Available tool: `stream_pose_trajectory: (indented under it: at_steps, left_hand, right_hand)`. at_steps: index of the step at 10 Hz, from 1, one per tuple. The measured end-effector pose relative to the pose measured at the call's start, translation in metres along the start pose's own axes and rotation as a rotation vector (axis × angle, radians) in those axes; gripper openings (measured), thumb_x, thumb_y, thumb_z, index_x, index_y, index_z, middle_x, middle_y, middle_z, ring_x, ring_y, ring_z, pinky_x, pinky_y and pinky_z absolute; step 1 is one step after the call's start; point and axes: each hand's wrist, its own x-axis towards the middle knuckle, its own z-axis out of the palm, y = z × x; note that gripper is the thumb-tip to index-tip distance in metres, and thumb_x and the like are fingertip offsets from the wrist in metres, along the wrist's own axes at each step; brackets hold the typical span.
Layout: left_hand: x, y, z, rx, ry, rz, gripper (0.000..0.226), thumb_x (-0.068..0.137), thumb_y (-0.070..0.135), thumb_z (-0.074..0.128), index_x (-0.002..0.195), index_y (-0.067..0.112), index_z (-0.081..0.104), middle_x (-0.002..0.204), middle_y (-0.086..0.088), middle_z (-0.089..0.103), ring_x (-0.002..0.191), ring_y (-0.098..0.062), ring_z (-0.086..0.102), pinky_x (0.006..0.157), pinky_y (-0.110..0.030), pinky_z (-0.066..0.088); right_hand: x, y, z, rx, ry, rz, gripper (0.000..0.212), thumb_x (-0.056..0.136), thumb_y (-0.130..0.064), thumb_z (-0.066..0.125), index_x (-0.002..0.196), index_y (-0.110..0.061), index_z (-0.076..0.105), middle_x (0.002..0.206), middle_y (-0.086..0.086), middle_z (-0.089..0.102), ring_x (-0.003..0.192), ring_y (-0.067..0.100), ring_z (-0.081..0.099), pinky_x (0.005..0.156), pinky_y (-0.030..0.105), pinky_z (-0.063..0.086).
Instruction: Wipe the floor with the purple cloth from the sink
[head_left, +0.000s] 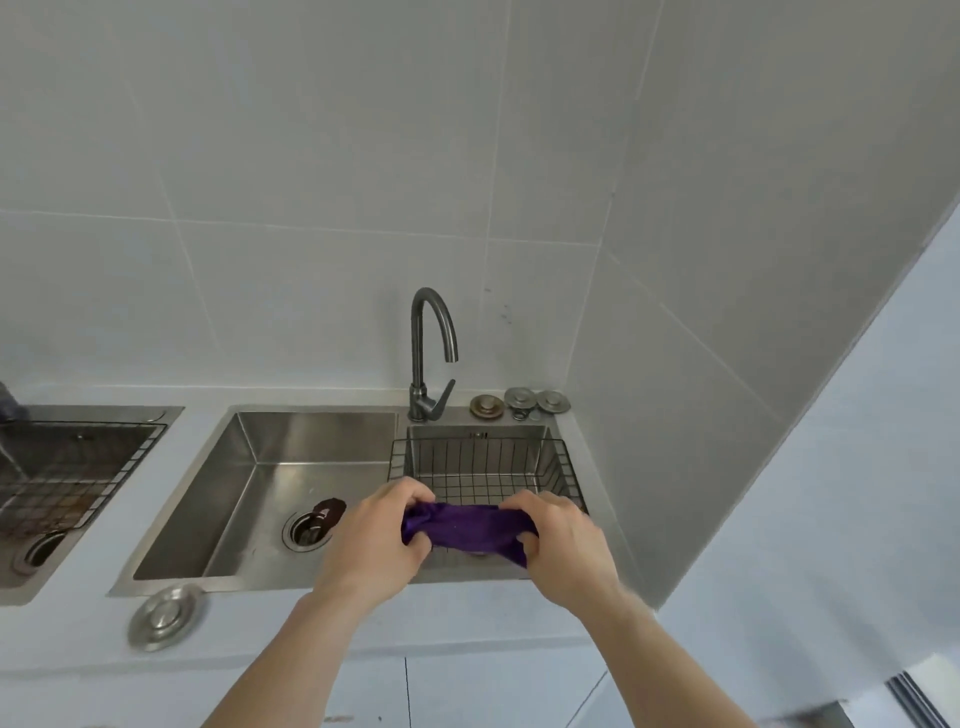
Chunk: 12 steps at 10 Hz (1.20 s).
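The purple cloth (470, 527) is bunched and stretched between both hands above the front of the right basin. My left hand (379, 540) grips its left end. My right hand (563, 545) grips its right end. Under the cloth sits a black wire basket (483, 462) inside the steel double sink (249, 499). The left basin has an open drain (307, 528) with a dark brown patch beside it. The floor is out of view.
A dark curved faucet (430, 358) stands behind the sink, with three metal drain plugs (522, 402) to its right. Another plug (165, 617) lies on the white counter in front. A second sink (67, 483) with a rack is at far left. Tiled walls close the corner.
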Motion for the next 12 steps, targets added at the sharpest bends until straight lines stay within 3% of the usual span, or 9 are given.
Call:
stream_pose_trajectory:
  at_steps: [1,4,5,7,8,9,10,11,12]
  left_hand:
    - [0.064,-0.008,0.025,0.045,-0.043,-0.027,0.043,0.082,0.017,0.071,0.115,0.040,0.053,0.108,0.024,0.064,0.101,-0.005,0.066,0.087,-0.032,0.057]
    - [0.201,-0.036,0.084,0.158,-0.180,-0.057,0.036,0.084,0.020,0.072,0.105,0.040,0.051,0.101,0.020,0.066,0.091,-0.006,0.067,0.085,-0.027,0.055]
    - [0.231,-0.052,0.103,0.199,-0.191,-0.058,0.034,0.081,0.020,0.073,0.104,0.036,0.054,0.094,0.023,0.060,0.088,-0.010,0.065,0.087,-0.032,0.052]
    - [0.260,-0.087,0.154,0.326,-0.274,-0.099,0.030,0.089,0.021,0.063,0.115,0.035,0.056,0.108,0.015,0.070,0.096,-0.015,0.063,0.092,-0.034,0.047]
    - [0.255,-0.099,0.179,0.366,-0.321,-0.085,0.040,0.090,0.013,0.059,0.123,0.035,0.053,0.111,0.012,0.071,0.100,-0.016,0.064,0.093,-0.032,0.046]
    - [0.247,-0.110,0.194,0.437,-0.443,-0.107,0.055,0.091,0.012,0.056,0.141,0.034,0.045,0.135,0.009,0.061,0.125,-0.018,0.054,0.108,-0.033,0.038]
    - [0.235,-0.120,0.203,0.451,-0.594,-0.153,0.067,0.096,0.030,0.051,0.156,0.035,0.021,0.163,0.006,0.032,0.149,-0.019,0.029,0.123,-0.037,0.022]
    - [0.230,-0.123,0.205,0.452,-0.666,-0.164,0.074,0.098,0.039,0.047,0.159,0.036,0.005,0.169,0.005,0.019,0.154,-0.020,0.019,0.126,-0.040,0.015]
    - [0.231,-0.120,0.197,0.437,-0.637,-0.130,0.070,0.098,0.042,0.047,0.158,0.035,0.012,0.167,0.006,0.022,0.154,-0.019,0.021,0.127,-0.040,0.013]
  right_hand:
    - [0.060,0.035,0.016,0.040,-0.061,0.023,0.043,0.087,-0.006,0.056,0.120,-0.034,0.059,0.115,-0.009,0.063,0.108,0.018,0.055,0.085,0.037,0.052]
    - [0.189,0.107,0.063,0.067,-0.188,0.112,0.043,0.088,-0.005,0.064,0.120,-0.033,0.064,0.111,-0.013,0.062,0.106,0.012,0.058,0.089,0.032,0.053]
    - [0.216,0.120,0.085,0.068,-0.231,0.153,0.048,0.087,-0.006,0.065,0.126,-0.036,0.061,0.115,-0.013,0.064,0.107,0.012,0.060,0.091,0.033,0.054]
    - [0.236,0.145,0.133,0.010,-0.292,0.169,0.065,0.081,-0.002,0.071,0.132,-0.037,0.054,0.118,-0.008,0.061,0.106,0.016,0.060,0.085,0.035,0.056]
    - [0.231,0.158,0.156,-0.025,-0.348,0.141,0.068,0.080,0.000,0.071,0.136,-0.033,0.054,0.126,-0.004,0.061,0.112,0.020,0.059,0.088,0.038,0.058]
    - [0.221,0.168,0.173,-0.086,-0.480,0.139,0.065,0.088,-0.004,0.066,0.145,-0.029,0.047,0.149,0.001,0.046,0.131,0.025,0.049,0.103,0.041,0.051]
    - [0.208,0.173,0.185,-0.115,-0.580,0.148,0.069,0.092,-0.018,0.064,0.152,-0.028,0.033,0.162,0.003,0.030,0.141,0.025,0.038,0.111,0.043,0.044]
    - [0.206,0.171,0.184,-0.111,-0.599,0.166,0.069,0.095,-0.027,0.060,0.154,-0.029,0.025,0.164,0.003,0.024,0.143,0.025,0.034,0.113,0.043,0.042]
    - [0.206,0.166,0.175,-0.103,-0.554,0.165,0.063,0.098,-0.034,0.055,0.154,-0.028,0.026,0.163,0.004,0.025,0.146,0.025,0.032,0.115,0.041,0.039]
